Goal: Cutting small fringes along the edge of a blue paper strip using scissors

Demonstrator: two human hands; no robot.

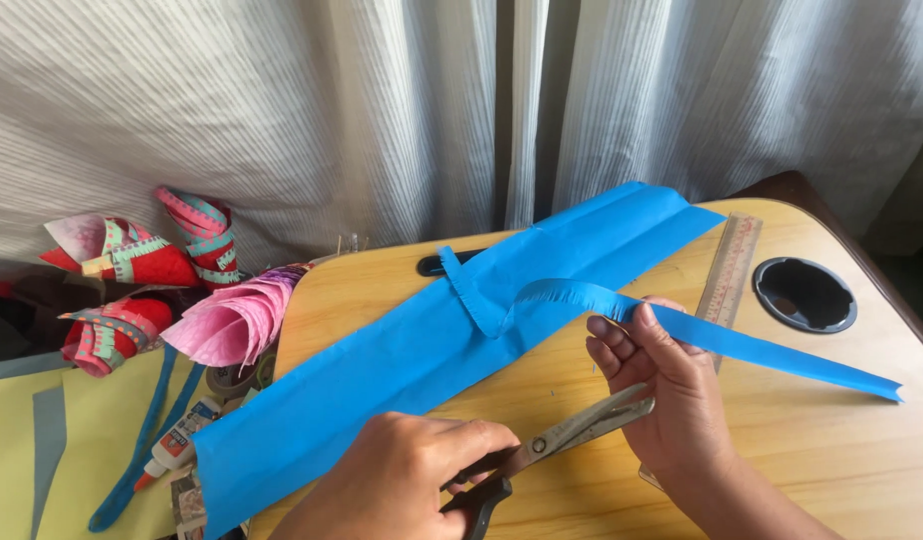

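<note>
A long folded blue paper sheet [382, 375] lies slantwise across the small wooden table [832, 440]. A narrow blue strip [772, 352] curls off its near edge and runs to the right. My right hand [672, 395] pinches this strip near the middle between fingers and thumb. My left hand [407, 480] grips the black handles of metal scissors [582, 428], whose blades point right and pass behind my right palm.
A clear ruler [729, 268] and a round black cup hole [804, 294] are at the table's right. Left of the table lie a pink paper cone [232, 322], red patterned cones [127, 258], a glue bottle [177, 447], yellow paper [92, 420]. White curtains hang behind.
</note>
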